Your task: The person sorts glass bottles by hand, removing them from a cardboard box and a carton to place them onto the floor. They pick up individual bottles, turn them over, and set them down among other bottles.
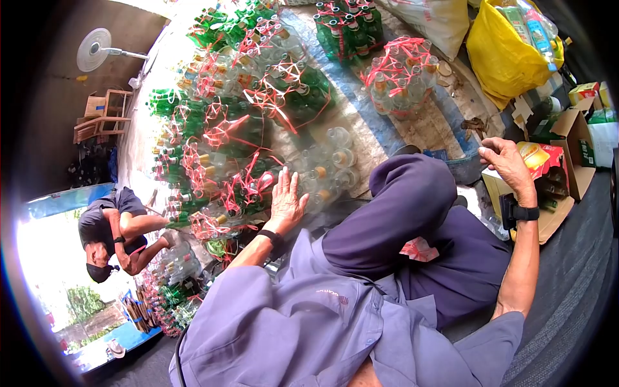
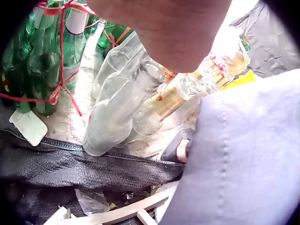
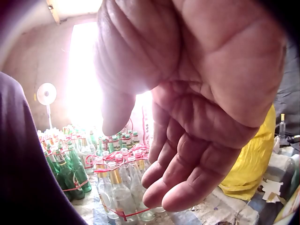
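My left hand (image 1: 287,201) reaches out with straight fingers over a cluster of loose clear glass bottles (image 1: 332,164); nothing is in its grasp. In the left wrist view the heel of that hand hides part of the clear bottles (image 2: 112,108), which lean together, some with gold labels. My right hand (image 1: 506,164) is raised beside an open carton (image 1: 545,164) with bottles in it. From the right wrist, its palm and loosely bent fingers (image 3: 187,154) show bare, in front of a red-tied bundle of clear bottles (image 3: 122,187).
Bundles of green and clear bottles tied with red string (image 1: 225,129) crowd the floor at left. A yellow bag (image 1: 509,58) of plastic bottles stands at the far right. Another person (image 1: 116,226) squats at the left. A white fan (image 1: 95,49) stands near the wall.
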